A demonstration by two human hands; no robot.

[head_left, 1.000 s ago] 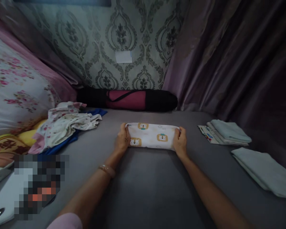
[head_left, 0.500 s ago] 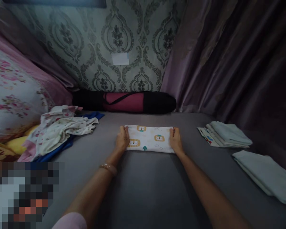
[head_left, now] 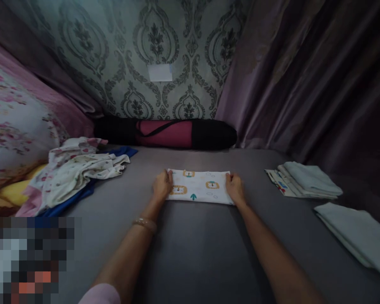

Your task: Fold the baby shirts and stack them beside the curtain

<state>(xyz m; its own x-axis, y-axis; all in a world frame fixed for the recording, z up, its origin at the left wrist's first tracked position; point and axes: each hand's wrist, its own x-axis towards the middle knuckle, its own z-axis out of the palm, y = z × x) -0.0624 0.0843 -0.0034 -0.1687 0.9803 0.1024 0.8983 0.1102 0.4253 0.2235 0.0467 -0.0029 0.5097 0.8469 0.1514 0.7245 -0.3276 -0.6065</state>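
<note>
A white cloth printed with orange lion faces and green leaves [head_left: 196, 186] lies folded into a flat rectangle on the grey bed surface [head_left: 202, 249]. My left hand [head_left: 162, 185] is closed on its left end, with the thumb over the upper left corner. At the opposite end, my right hand [head_left: 236, 188] pinches the right edge near the upper right corner. The fingers under the cloth are hidden from me.
To the right sit a stack of folded cloths [head_left: 312, 179] and a folded pale cloth [head_left: 356, 236]. Rumpled clothes [head_left: 85, 169] lie at the left beside a floral pillow [head_left: 15, 122]. A black and maroon bag [head_left: 164, 134] lies along the wall.
Both hands keep their hold on the cloth's ends, and it sits slightly lower in view. The camera view has shifted a little; the surrounding piles look the same.
</note>
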